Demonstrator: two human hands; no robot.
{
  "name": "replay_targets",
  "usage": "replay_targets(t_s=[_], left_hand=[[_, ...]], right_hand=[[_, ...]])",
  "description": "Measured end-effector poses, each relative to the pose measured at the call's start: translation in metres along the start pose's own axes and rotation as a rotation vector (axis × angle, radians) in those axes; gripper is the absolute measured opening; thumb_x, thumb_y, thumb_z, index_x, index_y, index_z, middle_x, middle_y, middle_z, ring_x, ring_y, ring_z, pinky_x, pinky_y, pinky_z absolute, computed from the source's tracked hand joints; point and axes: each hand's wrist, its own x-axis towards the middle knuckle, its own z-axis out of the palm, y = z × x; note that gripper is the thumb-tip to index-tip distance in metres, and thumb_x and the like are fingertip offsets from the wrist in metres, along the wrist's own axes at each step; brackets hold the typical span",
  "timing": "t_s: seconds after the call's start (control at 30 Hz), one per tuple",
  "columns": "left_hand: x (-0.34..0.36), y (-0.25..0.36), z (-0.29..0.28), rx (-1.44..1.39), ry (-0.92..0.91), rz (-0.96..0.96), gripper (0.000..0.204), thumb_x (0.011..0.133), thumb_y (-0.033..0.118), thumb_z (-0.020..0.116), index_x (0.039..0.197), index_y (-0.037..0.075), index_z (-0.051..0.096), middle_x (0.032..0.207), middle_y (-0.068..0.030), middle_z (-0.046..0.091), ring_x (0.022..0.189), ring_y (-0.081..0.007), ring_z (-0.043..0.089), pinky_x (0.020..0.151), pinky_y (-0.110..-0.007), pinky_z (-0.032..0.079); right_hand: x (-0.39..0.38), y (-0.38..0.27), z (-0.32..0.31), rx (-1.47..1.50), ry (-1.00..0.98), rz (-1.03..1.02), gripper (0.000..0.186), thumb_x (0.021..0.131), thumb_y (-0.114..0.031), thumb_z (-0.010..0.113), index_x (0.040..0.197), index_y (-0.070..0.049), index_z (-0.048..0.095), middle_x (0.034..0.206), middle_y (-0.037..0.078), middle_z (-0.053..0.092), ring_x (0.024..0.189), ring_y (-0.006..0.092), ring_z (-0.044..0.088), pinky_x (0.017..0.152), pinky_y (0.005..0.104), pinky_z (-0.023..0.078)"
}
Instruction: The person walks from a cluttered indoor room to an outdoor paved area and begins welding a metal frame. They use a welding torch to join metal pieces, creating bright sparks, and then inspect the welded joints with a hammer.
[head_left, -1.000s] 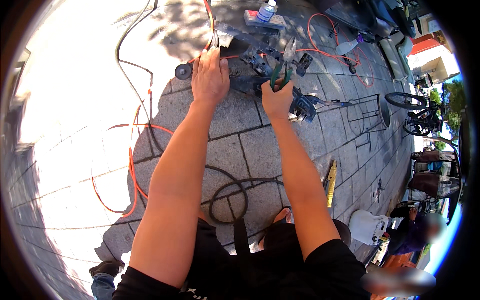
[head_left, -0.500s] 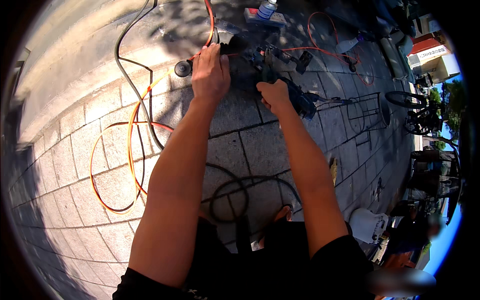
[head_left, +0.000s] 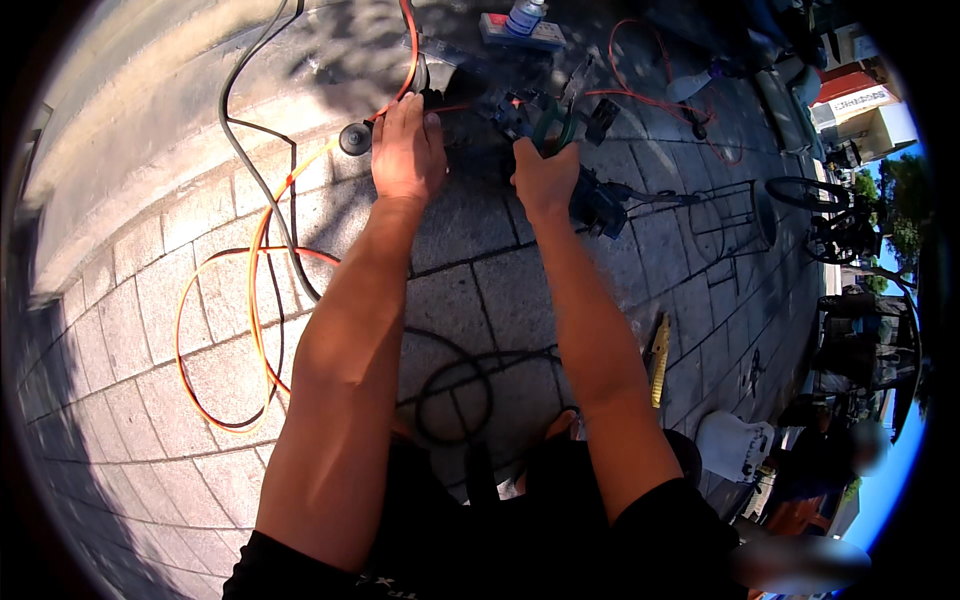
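My left hand [head_left: 404, 150] lies flat with fingers stretched out, at the edge of a dark, shadowed object beside the cables. A round black knob-like piece [head_left: 355, 139] sits just left of its fingers. My right hand [head_left: 546, 180] is closed round the green handles of a pliers-like tool [head_left: 556, 128], whose metal jaws point away from me. Dark metal parts [head_left: 515, 115] lie in shadow around the tool. A dark machine-like object [head_left: 602, 207] rests just right of my right hand. Shadow hides most detail there.
Orange hose [head_left: 258, 315] and black cable [head_left: 240, 125] loop over the paving at left. A bottle [head_left: 526, 16] stands on a flat box [head_left: 530, 36] at the far side. To the right are a yellow strip-like tool [head_left: 660, 360], a white stool-like object [head_left: 735, 445] and a bicycle [head_left: 810, 197].
My right hand has turned, and the green-handled tool now stands out clearly with its jaws raised. My left hand stays flat in nearly the same place. The view has shifted slightly.
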Motion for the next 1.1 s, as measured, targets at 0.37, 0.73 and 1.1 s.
replay_targets(t_s=[0.37,0.73,1.1], left_hand=[[-0.003,-0.004,0.0,-0.01,0.015,0.022,0.045,0.11,0.031,0.048,0.145,0.004,0.058,0.151,-0.0153,0.06,0.147,-0.0344,0.049,0.125,-0.049,0.032],[0.002,0.012,0.002,-0.074,-0.006,0.053,0.045,0.109,0.029,0.05,0.144,0.003,0.059,0.151,-0.0172,0.06,0.145,-0.0369,0.05,0.124,-0.05,0.034],[0.007,-0.013,-0.003,0.011,0.053,0.117,0.046,0.108,0.031,0.05,0.14,0.0,0.061,0.143,-0.0218,0.064,0.138,-0.0404,0.055,0.119,-0.051,0.039]], right_hand=[[-0.016,-0.019,-0.003,-0.14,-0.146,0.3,0.033,0.087,-0.017,0.077,0.106,0.005,0.062,0.076,0.012,0.068,0.055,0.0247,0.064,0.051,0.043,0.051],[-0.001,0.003,-0.016,-0.441,-0.349,0.281,0.028,0.083,-0.019,0.077,0.088,0.004,0.063,0.07,0.015,0.068,0.054,0.0289,0.065,0.051,0.0495,0.049],[-0.024,-0.02,-0.048,-0.64,-0.804,0.381,0.047,0.084,-0.024,0.078,0.115,0.005,0.059,0.098,0.024,0.071,0.084,0.0365,0.072,0.068,0.0496,0.055]])
